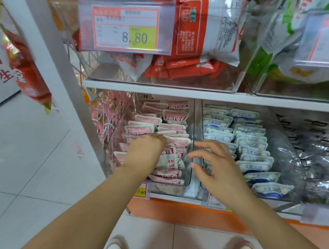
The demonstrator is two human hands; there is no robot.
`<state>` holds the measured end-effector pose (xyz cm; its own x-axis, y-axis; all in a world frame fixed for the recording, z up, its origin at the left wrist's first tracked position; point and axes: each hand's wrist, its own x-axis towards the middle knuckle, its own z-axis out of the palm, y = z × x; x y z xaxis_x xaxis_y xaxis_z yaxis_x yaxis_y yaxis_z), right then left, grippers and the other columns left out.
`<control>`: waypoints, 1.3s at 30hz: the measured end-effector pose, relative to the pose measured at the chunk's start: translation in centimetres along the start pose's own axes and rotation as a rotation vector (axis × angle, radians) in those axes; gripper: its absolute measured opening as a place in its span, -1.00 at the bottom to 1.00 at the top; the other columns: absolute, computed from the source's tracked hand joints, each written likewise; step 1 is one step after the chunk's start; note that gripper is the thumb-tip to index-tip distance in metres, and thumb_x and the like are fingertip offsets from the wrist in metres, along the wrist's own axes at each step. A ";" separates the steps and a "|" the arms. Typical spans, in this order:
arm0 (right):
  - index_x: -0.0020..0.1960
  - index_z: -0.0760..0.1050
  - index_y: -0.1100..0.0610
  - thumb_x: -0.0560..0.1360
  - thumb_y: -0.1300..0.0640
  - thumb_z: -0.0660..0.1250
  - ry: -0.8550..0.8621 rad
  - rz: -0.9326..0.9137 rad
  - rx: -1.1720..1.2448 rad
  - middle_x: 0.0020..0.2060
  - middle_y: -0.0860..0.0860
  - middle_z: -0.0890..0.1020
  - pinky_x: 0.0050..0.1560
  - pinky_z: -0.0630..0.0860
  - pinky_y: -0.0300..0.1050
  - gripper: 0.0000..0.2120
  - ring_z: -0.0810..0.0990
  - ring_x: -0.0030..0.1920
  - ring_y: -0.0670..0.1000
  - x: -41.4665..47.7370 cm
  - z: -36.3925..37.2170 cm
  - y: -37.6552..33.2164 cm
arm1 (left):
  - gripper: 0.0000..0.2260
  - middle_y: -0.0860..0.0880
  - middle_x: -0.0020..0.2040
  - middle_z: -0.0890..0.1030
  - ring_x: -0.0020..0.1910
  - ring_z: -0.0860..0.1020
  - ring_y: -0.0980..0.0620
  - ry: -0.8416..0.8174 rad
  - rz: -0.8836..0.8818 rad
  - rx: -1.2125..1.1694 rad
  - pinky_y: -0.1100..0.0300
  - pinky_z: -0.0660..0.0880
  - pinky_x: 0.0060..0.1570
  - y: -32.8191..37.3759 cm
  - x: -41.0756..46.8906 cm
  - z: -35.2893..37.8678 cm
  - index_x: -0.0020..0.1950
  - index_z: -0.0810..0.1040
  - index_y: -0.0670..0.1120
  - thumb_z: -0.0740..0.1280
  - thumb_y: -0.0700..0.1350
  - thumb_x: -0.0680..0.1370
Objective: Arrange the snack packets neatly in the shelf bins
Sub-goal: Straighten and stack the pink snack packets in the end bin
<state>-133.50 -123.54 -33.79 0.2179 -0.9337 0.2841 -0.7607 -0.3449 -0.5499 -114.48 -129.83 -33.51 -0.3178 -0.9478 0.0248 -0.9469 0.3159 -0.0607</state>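
- Our left hand (144, 154) lies on the pink packets (171, 127) in the clear bin (188, 170), lower centre; its fingers dip among them, and we cannot tell if they grip one.
- Our right hand (218, 162) hangs spread, holding nothing, before the blue packets (251, 141), right of centre.

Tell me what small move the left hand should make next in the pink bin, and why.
Probably lay the upended packet flat into line: it stands askew beside the left hand, while the other pink packets lie in overlapping rows. The right hand hovers open.
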 end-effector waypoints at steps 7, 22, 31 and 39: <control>0.06 0.61 -0.02 0.47 -0.01 0.27 -0.034 -0.021 -0.008 0.14 -0.16 0.44 0.16 0.04 -0.47 -0.77 0.20 0.20 -0.23 0.1 -0.2 0.0 | -0.76 -0.06 0.09 0.46 -0.02 0.52 -0.16 -0.061 0.182 -0.222 0.07 0.43 -0.16 -0.4 -0.1 -0.8 0.12 0.38 -0.10 0.32 -0.02 0.55; 0.05 0.62 -0.02 0.48 0.05 0.34 -0.026 -0.018 0.005 0.14 -0.15 0.46 0.13 0.06 -0.54 -0.83 0.21 0.19 -0.21 0.2 -0.3 0.0 | -0.91 0.04 -0.01 0.56 -0.06 0.53 -0.01 -0.079 0.311 -0.189 0.12 0.47 -0.13 0.0 -0.2 -1.0 -0.02 0.51 -0.04 0.30 -0.03 0.57; 0.08 0.61 -0.02 0.50 0.10 0.36 -0.052 -0.023 -0.001 0.19 -0.11 0.46 0.13 0.01 -0.58 -0.82 0.22 0.24 -0.19 0.1 -0.5 0.0 | -0.84 -0.03 -0.02 0.61 -0.03 0.57 -0.10 -0.165 0.323 -0.067 0.11 0.50 -0.13 -0.3 -0.7 -0.9 0.03 0.53 0.02 0.20 0.04 0.61; 0.10 0.60 -0.03 0.51 0.09 0.34 -0.060 -0.018 -0.005 0.17 -0.16 0.43 0.13 0.01 -0.58 -0.81 0.20 0.24 -0.20 0.1 -0.6 -0.3 | -0.71 -0.08 0.07 0.60 0.04 0.56 -0.14 -0.135 0.325 0.171 0.09 0.37 0.02 1.0 -0.8 0.4 0.11 0.51 -0.03 0.03 0.03 0.67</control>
<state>-133.65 -123.47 -33.15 0.2677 -0.9314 0.2467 -0.7594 -0.3615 -0.5410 -115.18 -128.76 -33.96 -0.5794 -0.8004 -0.1537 -0.7725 0.5995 -0.2093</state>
